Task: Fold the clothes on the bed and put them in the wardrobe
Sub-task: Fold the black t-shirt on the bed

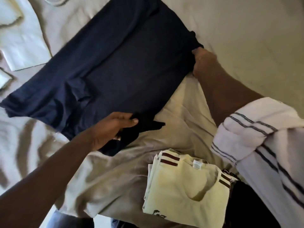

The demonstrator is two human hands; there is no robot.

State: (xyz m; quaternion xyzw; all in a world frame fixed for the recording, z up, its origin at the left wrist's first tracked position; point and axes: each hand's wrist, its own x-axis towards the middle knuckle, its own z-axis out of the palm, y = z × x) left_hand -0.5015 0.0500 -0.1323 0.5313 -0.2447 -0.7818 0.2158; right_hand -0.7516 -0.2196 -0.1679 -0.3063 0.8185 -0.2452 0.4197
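Around navy garment [118, 60] corners, seemingly, curled hands [111, 129] [204, 63]

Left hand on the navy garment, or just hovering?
Touching. The head view shows the left hand pinching the near edge of the navy garment between thumb and fingers.

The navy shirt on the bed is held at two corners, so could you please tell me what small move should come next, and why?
Probably lift the held edge and carry it over toward the opposite end, folding the navy shirt in half. The left hand and right hand each grip a corner of one edge, while the rest lies spread flat on the bed.
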